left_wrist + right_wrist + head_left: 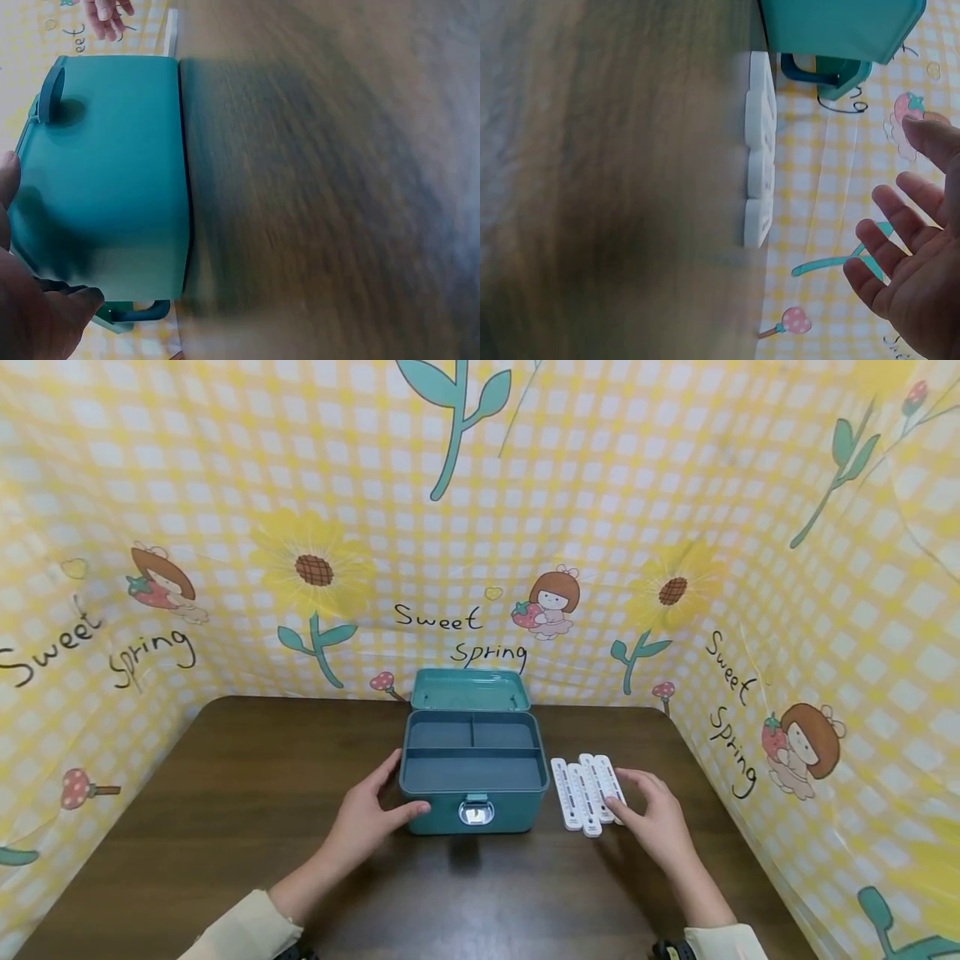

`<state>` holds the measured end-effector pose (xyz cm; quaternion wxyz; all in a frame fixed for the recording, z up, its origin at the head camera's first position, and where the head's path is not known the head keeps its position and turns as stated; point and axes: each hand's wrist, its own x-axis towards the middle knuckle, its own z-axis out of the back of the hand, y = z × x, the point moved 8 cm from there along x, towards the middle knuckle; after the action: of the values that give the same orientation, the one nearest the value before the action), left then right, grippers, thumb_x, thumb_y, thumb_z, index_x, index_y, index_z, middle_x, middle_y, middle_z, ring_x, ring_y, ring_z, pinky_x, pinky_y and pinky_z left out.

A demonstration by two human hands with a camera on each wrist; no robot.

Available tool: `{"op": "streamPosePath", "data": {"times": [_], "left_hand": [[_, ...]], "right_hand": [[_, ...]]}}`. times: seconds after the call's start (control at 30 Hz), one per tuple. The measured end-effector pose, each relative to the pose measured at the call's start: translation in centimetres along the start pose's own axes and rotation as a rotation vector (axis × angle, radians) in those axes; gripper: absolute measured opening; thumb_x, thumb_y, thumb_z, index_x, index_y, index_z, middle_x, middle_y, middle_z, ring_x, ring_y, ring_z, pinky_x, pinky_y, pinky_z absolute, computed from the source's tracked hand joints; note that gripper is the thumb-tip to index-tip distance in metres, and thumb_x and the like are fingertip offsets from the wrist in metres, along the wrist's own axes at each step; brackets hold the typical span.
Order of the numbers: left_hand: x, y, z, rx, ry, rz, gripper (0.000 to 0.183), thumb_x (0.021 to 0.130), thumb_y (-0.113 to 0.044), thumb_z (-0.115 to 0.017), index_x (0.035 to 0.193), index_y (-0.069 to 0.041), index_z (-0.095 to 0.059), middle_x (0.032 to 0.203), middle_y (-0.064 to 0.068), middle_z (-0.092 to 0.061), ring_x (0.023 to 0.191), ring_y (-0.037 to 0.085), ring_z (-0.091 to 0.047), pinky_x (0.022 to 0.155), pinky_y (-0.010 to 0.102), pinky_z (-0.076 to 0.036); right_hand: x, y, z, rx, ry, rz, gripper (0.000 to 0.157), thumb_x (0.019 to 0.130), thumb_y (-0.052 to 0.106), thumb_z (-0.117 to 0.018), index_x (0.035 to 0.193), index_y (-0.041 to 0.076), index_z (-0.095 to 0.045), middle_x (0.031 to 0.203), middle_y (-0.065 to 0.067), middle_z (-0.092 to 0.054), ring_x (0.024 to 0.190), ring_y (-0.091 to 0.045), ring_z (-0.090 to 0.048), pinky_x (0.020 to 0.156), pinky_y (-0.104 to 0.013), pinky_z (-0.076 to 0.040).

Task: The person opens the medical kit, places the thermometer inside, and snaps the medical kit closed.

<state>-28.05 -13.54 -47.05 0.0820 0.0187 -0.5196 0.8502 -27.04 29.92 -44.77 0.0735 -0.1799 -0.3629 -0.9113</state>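
A teal storage box point(442, 814) stands on the table with its lid point(469, 691) folded back. Inside its top lies a dark grey divided tray point(474, 772). My left hand point(363, 821) rests against the box's left side, thumb by the front corner, fingers reaching back. Several slim white thermometers point(574, 797), flat with rounded ends and dark markings, lie side by side just right of the box. My right hand point(662, 825) hovers at the rightmost one, thumb extended over it. In the right wrist view, this hand's fingers point(885, 251) are spread with nothing between them.
The dark wooden table point(262, 760) extends on both sides of the box. A yellow checked cloth point(360, 468) with sunflower prints hangs round the back and sides. A silver latch point(476, 812) sits on the box's front, and a handle point(810, 73) sticks out from the lid behind.
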Motion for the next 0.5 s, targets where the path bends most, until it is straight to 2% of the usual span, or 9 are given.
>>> {"op": "streamPosePath", "data": {"times": [0.13,0.37,0.5], "left_hand": [[-0.2,-0.1,-0.2,0.004,-0.005,0.010,0.106,0.079,-0.058,-0.083,0.162,-0.019,-0.031,0.162,0.009,-0.041,0.144,0.032,-0.046,0.110,0.050,-0.046],[0.5,-0.8,-0.2,-0.059,-0.025,-0.047,0.093,0.086,-0.049,-0.080,0.161,-0.016,-0.035,0.158,0.012,-0.047,0.141,0.033,-0.050,0.108,0.048,-0.047],[0.3,-0.6,-0.3,-0.076,-0.015,-0.023,0.092,0.086,-0.047,-0.080,0.161,-0.016,-0.035,0.157,0.013,-0.047,0.141,0.034,-0.050,0.107,0.049,-0.048]], "right_hand": [[-0.4,-1.1,0.0,-0.013,0.022,-0.040,0.048,0.086,0.015,-0.083,0.128,0.000,-0.067,0.132,-0.020,-0.064,0.126,-0.041,-0.057,0.106,-0.059,-0.044],[-0.3,-3.2,0.5,0.009,0.034,-0.140,0.051,0.090,0.019,-0.081,0.134,0.001,-0.063,0.138,-0.020,-0.060,0.131,-0.040,-0.053,0.110,-0.060,-0.040],[-0.6,-3.8,0.2,-0.010,0.057,-0.169,0.053,0.089,0.021,-0.082,0.134,0.000,-0.063,0.139,-0.022,-0.059,0.132,-0.041,-0.052,0.111,-0.060,-0.039]]}}
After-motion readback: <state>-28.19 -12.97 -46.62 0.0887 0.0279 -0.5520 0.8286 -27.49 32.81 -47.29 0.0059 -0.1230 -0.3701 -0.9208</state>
